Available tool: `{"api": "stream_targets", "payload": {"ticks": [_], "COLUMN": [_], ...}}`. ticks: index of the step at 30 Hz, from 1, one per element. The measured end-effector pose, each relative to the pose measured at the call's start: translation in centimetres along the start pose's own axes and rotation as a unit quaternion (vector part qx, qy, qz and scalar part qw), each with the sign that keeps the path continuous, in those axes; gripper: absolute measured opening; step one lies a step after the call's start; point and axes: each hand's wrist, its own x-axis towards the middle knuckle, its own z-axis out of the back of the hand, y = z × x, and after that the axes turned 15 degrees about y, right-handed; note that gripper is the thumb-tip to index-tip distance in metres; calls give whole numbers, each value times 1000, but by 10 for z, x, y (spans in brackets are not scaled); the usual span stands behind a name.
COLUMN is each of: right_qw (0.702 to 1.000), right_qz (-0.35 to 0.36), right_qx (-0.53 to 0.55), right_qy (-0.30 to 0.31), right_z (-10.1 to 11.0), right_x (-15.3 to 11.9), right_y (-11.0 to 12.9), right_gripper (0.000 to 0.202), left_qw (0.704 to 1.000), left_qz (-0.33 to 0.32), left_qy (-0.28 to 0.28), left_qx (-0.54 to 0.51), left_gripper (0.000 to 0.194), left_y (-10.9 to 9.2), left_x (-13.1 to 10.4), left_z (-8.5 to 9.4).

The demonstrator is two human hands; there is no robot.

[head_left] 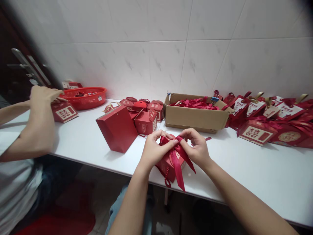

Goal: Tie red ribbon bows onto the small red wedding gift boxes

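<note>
Close to the table's front edge stands a small red gift box [168,165] with a twisted red cord hanging at its side. A dark red satin ribbon [177,163] lies over its top, both tails hanging down the front. My left hand [156,148] pinches the ribbon at the top between thumb and fingers. From the other side my right hand [195,148] grips the same ribbon, thumb and forefinger pressed together. Part of the knot area is hidden behind my fingers. Left of my hands a larger plain red box [118,129] stands tilted on the table.
Behind my hands a cardboard box [195,118] holds many red ribbons. Several small red boxes [144,122] stand left of it; finished-looking ribboned boxes [256,132] crowd the right. At far left a co-worker's hands [46,94] handle a red box beside a red plastic basket [90,101].
</note>
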Motion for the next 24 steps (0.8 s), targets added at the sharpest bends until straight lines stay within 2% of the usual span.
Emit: {"api": "stream_targets", "payload": {"ticks": [5, 10, 18, 24], "right_qw": [999, 997, 982, 976], "right_qz": [-5, -35, -74, -74], "right_qx": [-24, 56, 169, 198], "right_qy": [-33, -39, -36, -41], "right_z": [0, -2, -4, -4], "right_x": [0, 1, 3, 3], "right_y": [-4, -7, -6, -6], "right_gripper": [10, 7, 9, 12], "left_qw": [1000, 999, 999, 998], "left_qz": [-4, 4, 34, 17], "left_qy": [15, 27, -21, 21], "left_qx": [-23, -36, -21, -55], "left_gripper": [21, 25, 33, 35], "left_y": [6, 9, 0, 3], "left_x": [2, 3, 4, 3], "left_z": [-1, -2, -6, -4]}}
